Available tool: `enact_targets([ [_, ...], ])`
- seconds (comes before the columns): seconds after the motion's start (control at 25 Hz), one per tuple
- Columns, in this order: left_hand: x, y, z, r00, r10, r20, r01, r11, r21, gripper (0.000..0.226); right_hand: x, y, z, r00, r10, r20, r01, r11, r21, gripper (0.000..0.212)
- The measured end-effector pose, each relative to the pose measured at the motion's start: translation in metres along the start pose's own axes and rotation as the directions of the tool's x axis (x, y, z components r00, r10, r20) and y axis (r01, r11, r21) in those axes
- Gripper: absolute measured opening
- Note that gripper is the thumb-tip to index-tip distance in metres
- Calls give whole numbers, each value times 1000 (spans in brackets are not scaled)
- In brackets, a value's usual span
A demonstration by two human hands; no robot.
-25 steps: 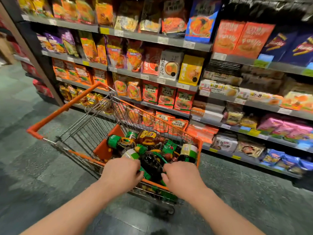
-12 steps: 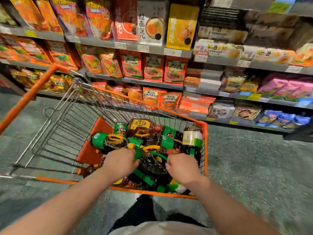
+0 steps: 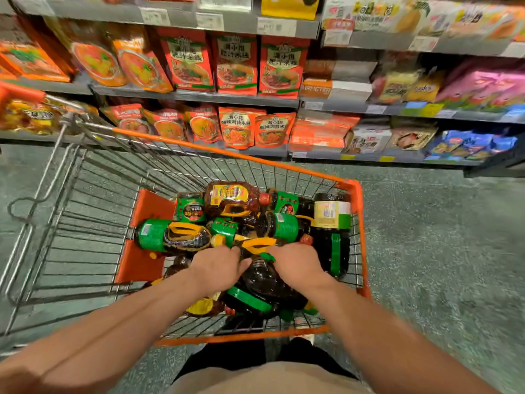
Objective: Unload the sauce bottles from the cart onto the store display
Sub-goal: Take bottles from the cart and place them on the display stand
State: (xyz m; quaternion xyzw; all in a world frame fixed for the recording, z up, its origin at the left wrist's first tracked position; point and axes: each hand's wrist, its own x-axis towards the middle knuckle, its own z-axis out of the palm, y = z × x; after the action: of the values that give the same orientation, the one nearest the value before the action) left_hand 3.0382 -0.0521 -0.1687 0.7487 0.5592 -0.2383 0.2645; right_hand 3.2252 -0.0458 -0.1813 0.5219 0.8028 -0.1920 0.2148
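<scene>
Orange wire cart (image 3: 356, 211) stood nearer to me than a second before, and my hands had gone from its rim down into the heap of sauce bottles (image 3: 227, 220). My left hand (image 3: 217, 267) curled over the yellow handle (image 3: 257, 243) of a dark bottle (image 3: 264, 282) lying on top; my right hand (image 3: 295, 264) closed round its green-capped neck. Every bottle still lay in the cart, none on the shelves (image 3: 199, 96) beyond, so I judged unloading was only starting.
</scene>
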Motion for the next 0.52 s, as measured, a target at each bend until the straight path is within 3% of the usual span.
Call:
enact_targets([
  [0.24,12,-7,-2,987,38,156,-10,984,-180,42,13,-1,-9,996,-46,77,52,996,-69,27],
  [0.52,-6,6,-4,979,38,201,28,948,-317,47,-15,-13,-38,995,-56,85,70,984,-164,20],
])
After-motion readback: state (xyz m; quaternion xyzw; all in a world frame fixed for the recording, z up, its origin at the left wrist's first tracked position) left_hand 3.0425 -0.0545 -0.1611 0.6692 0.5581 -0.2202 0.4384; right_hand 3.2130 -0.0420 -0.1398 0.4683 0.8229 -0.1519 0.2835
